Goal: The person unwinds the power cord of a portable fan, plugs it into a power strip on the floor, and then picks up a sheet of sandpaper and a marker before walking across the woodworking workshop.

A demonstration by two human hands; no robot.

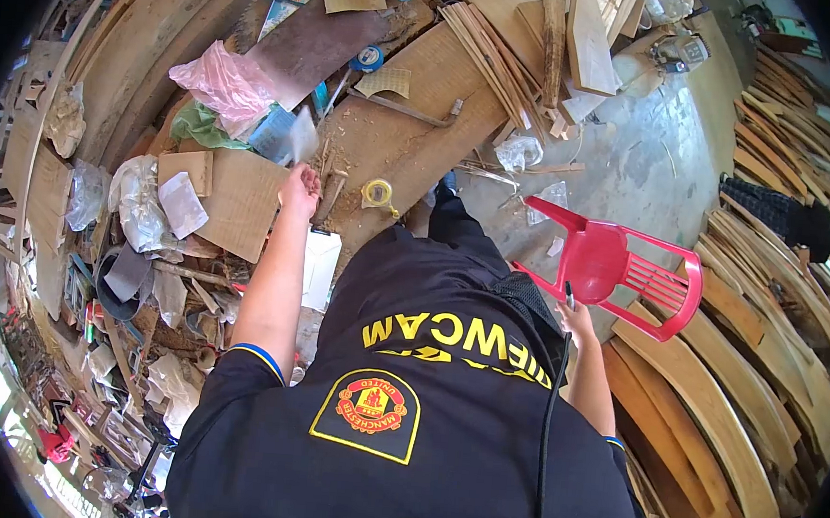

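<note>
My left hand (299, 191) reaches over the cluttered workbench with its fingers curled. A blurred whitish sheet-like piece (302, 137) stands at its fingertips; whether it is paper or plastic I cannot tell. Beside this hand are a cardboard sheet (238, 203), a blue packet (273, 134) and wood scraps (333, 191). My right hand (576, 323) is low at my right side, closed around a slim dark pen-like thing (570, 291), partly hidden by the fingers. Just beyond it is a red plastic chair (596, 260), lying tilted on the floor.
On the bench are a yellow tape measure (377, 194), a blue tape roll (367, 58), a pink plastic bag (223, 82) and wooden strips (487, 57). Curved boards (703, 404) are stacked at the right. Plastic bags and scraps crowd the left. A black cable (547, 441) hangs along my shirt.
</note>
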